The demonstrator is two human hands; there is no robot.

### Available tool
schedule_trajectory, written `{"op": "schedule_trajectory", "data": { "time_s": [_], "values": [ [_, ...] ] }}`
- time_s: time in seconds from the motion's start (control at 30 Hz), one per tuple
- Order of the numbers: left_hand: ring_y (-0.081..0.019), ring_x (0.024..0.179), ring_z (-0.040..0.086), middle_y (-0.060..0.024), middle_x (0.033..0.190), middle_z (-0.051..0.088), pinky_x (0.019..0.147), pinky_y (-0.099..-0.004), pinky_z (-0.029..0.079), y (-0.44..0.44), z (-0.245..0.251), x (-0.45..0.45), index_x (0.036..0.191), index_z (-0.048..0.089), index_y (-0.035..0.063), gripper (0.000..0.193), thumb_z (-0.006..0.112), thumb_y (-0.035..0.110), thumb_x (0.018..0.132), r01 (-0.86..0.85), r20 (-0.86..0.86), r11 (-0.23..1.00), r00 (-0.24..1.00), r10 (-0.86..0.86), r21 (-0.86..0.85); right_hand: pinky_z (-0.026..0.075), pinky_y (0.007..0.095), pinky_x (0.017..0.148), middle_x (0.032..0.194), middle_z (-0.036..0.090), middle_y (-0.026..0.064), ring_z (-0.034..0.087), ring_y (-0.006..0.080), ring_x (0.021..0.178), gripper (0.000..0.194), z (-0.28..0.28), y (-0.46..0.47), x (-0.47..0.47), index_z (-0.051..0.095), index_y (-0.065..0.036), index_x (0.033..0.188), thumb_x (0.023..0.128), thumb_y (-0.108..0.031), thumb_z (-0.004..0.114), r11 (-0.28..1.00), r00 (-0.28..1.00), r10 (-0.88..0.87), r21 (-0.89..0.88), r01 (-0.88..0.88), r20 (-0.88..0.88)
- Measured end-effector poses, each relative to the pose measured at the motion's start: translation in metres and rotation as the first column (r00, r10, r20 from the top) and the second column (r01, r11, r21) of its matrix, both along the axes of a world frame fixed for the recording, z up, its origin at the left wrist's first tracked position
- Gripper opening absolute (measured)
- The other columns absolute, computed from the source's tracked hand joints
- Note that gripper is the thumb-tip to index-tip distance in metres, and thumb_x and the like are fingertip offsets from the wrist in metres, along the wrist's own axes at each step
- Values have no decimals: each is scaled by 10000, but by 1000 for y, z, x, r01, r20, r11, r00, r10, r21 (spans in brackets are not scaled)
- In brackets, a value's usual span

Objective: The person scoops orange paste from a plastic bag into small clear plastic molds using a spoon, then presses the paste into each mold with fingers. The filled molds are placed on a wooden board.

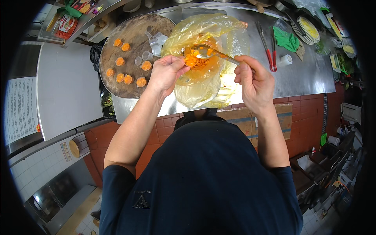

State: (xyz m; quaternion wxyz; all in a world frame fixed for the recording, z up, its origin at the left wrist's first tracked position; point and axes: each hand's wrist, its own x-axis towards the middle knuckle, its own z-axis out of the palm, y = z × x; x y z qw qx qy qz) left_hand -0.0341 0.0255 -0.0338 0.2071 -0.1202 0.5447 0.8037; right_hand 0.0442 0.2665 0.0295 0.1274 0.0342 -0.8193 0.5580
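Between the fingertips of my left hand (169,72) is a small clear plastic cup (191,60) with orange chunks in it. My right hand (255,79) grips the handle of a metal spoon (217,53), whose bowl, with orange bits on it, is just above and right of the cup. Both are over an open yellowish plastic bag (199,94) that holds more orange pieces (202,63). On the round wooden chopping block (129,32) at the left stand several filled cups (120,61), and empty clear cups (155,41) lie in a loose cluster near its right edge.
Red-handled tongs (271,60), a small white container (286,60), a green cloth (285,38) and stacked plates (307,30) are on the steel counter (305,79) at the right. A shelf (88,22) with food packs overhangs the upper left. Flattened cardboard (276,117) lies on the tiled floor.
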Motion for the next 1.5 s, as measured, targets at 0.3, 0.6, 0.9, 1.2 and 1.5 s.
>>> {"op": "schedule_trajectory", "data": {
  "time_s": [0.3,0.6,0.9,1.2,1.5],
  "values": [
    [-213,974,613,-129,1160,574,936,-395,562,0,0,0,810,579,48,159,663,10,939,7,-7,1000,1000,-6,5,489,225,596,788,641,34,595,73,654,177,-4,4,-2,652,-6,1145,1032,-91,546,994,998,-65,-84,64,-11],
    [-217,1003,609,-139,1195,568,946,-397,561,0,0,0,835,591,36,129,666,10,937,3,-17,1000,1000,-3,19,480,194,622,829,630,20,573,48,688,213,0,-1,0,659,-2,1175,1055,-118,526,995,999,-35,-92,38,31],
    [-214,1010,609,-145,1201,569,946,-388,560,0,1,0,805,585,41,159,654,3,942,-4,-11,1000,1000,5,22,482,198,620,819,626,19,574,52,677,204,-2,-2,-1,657,4,1164,1053,-102,523,999,999,-27,-42,28,33],
    [-208,997,606,-149,1212,564,941,-381,558,-1,0,0,801,582,44,163,653,2,942,-6,-14,1000,1000,6,24,476,202,618,813,620,21,573,56,681,205,-5,-3,-1,648,10,1163,1056,-111,521,996,1000,-4,-89,6,25],
    [-221,987,652,-168,1175,623,896,-362,585,-13,13,7,902,630,-8,41,653,-3,936,-41,9,999,999,41,13,480,209,623,812,639,39,577,53,684,287,-29,-3,-23,598,26,1258,978,-27,566,991,989,-77,122,62,123]
  ]
}}
